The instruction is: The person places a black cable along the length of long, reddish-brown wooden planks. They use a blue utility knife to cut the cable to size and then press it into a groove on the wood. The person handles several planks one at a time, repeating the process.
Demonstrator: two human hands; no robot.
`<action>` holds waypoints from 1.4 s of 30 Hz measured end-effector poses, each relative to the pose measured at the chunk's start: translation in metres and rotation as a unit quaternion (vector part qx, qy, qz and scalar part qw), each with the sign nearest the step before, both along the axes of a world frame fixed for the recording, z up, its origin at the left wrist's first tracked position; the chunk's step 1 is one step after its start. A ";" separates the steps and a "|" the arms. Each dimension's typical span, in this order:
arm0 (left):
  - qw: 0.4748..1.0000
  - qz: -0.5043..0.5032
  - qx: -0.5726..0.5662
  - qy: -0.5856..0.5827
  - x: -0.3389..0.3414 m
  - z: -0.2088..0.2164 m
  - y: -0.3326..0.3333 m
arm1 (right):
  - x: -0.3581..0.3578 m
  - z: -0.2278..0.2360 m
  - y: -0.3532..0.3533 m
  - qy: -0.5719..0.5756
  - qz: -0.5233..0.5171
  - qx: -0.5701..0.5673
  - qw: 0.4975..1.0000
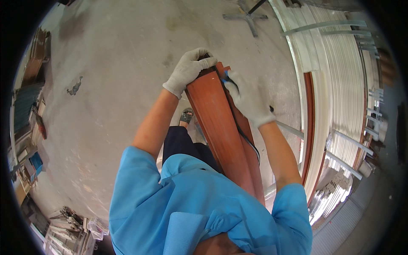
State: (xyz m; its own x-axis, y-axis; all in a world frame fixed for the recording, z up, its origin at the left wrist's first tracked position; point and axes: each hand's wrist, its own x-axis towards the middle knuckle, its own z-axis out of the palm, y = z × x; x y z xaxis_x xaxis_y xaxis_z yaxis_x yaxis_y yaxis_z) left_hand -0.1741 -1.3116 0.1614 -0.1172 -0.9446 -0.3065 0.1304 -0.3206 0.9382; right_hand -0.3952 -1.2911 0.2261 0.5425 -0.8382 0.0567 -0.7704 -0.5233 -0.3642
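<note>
Blue shirt (199, 212) closest to the lens, filling the lower middle, bare forearms rising from its short sleeves toward a long reddish-brown wooden profile (221, 127) held upright against the body. Left hand (189, 70), in a pale knit glove, clamped over the profile's top end, fingers curled across its far left corner. Right hand (248, 100), gloved likewise, closed on the profile's right edge just below the top, pinching something small and blue (224, 76) against the wood; what that is, cannot tell. Thin black rubber strip (246, 138) trailing from under the right hand down along the profile's right edge. Down the profile's left side, dark trousers and one sandalled foot (186, 115) on the grey concrete floor (106, 85). Right of the profile, well apart, stacked white profiles (340, 85) on a rack with one reddish-brown piece along their near edge. Beyond the profile's top, a grey cross-shaped metal foot (246, 18) on the floor. Far left of the profile, cluttered shelves (29, 110) along the wall
</note>
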 end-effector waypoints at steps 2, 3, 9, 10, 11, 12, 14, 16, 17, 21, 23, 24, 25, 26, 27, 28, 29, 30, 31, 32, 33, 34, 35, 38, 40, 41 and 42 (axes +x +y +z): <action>0.995 -0.026 -0.057 -0.077 0.003 0.005 0.003 | 0.003 -0.002 -0.005 0.002 -0.009 0.019 1.000; 0.989 -0.036 -0.095 -0.110 0.005 0.008 0.006 | 0.004 -0.002 -0.007 -0.018 -0.006 0.010 1.000; 0.976 -0.024 -0.057 -0.208 0.003 0.023 0.027 | 0.005 0.002 -0.002 0.012 -0.030 0.031 0.999; 0.976 -0.026 -0.057 -0.209 0.001 0.023 0.028 | 0.005 0.002 -0.001 0.019 -0.033 0.041 0.998; 0.976 -0.028 -0.057 -0.210 -0.001 0.023 0.029 | 0.005 0.002 -0.001 0.019 -0.036 0.046 0.998; 0.976 -0.024 -0.078 -0.201 -0.001 0.023 0.029 | 0.006 0.002 -0.002 0.020 -0.039 0.052 0.998; 0.977 -0.025 -0.077 -0.199 -0.002 0.024 0.030 | 0.006 0.002 -0.002 0.016 -0.046 0.056 0.997; 0.976 -0.032 -0.103 -0.190 0.000 0.027 0.032 | 0.007 0.003 -0.001 0.020 -0.049 0.061 0.997; 0.974 -0.043 -0.119 -0.186 0.001 0.029 0.032 | 0.007 0.004 -0.002 0.026 -0.050 0.063 0.996; 0.968 0.073 -0.165 -0.176 -0.006 0.037 0.050 | 0.007 0.008 -0.001 0.012 -0.037 0.046 0.998; 0.916 0.105 -0.208 -0.327 -0.014 0.037 0.064 | 0.008 0.009 -0.001 0.016 -0.037 0.044 0.998; 0.881 0.116 -0.238 -0.393 -0.018 0.037 0.071 | 0.009 0.008 -0.001 0.012 -0.041 0.049 0.998; 0.801 0.127 -0.338 -0.478 -0.020 0.034 0.071 | 0.009 0.008 -0.001 0.016 -0.036 0.036 0.999; 0.800 0.127 -0.338 -0.480 -0.021 0.032 0.073 | 0.009 0.008 -0.001 0.017 -0.035 0.030 0.999; 0.799 0.127 -0.339 -0.481 -0.023 0.030 0.075 | 0.009 0.007 -0.001 0.019 -0.032 0.025 0.999; 0.798 0.127 -0.339 -0.482 -0.024 0.028 0.075 | 0.009 0.007 0.000 0.028 -0.039 0.038 0.998; 0.799 0.119 -0.336 -0.484 -0.025 0.027 0.077 | 0.009 0.007 0.001 0.037 -0.046 0.051 0.997; 0.800 0.110 -0.333 -0.486 -0.025 0.027 0.078 | 0.009 0.007 0.001 0.045 -0.053 0.063 0.996; 0.802 0.102 -0.332 -0.487 -0.025 0.026 0.078 | 0.009 0.007 0.002 0.045 -0.052 0.060 0.996; 0.805 0.097 -0.325 -0.487 -0.025 0.026 0.079 | 0.009 0.008 0.002 0.044 -0.051 0.056 0.996; 0.809 0.091 -0.319 -0.485 -0.025 0.027 0.081 | 0.010 0.008 0.003 0.040 -0.050 0.058 0.996; 0.814 0.089 -0.313 -0.481 -0.026 0.027 0.082 | 0.010 0.009 0.003 0.045 -0.050 0.055 0.996; 0.825 0.100 -0.309 -0.462 -0.026 0.028 0.082 | 0.011 0.009 0.004 0.047 -0.051 0.057 0.996; 0.842 0.121 -0.303 -0.429 -0.028 0.029 0.082 | 0.011 0.010 0.004 0.032 -0.052 0.050 0.997; 0.833 0.106 -0.307 -0.447 -0.028 0.030 0.081 | 0.011 0.008 0.005 0.028 -0.053 0.049 0.997; 0.829 0.092 -0.304 -0.460 -0.028 0.031 0.080 | 0.010 0.007 0.005 0.032 -0.053 0.052 0.997; 0.825 0.082 -0.303 -0.470 -0.028 0.031 0.080 | 0.010 0.006 0.005 0.035 -0.053 0.055 0.996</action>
State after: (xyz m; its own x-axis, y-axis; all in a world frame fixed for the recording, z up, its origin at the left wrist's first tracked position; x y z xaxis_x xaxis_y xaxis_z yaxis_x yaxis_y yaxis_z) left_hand -0.2022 -1.2312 0.1924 0.0480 -0.9370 0.3460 -0.7518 0.1942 0.6302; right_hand -0.3854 -1.2866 0.2323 0.4494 -0.8902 -0.0743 -0.8450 -0.3966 -0.3587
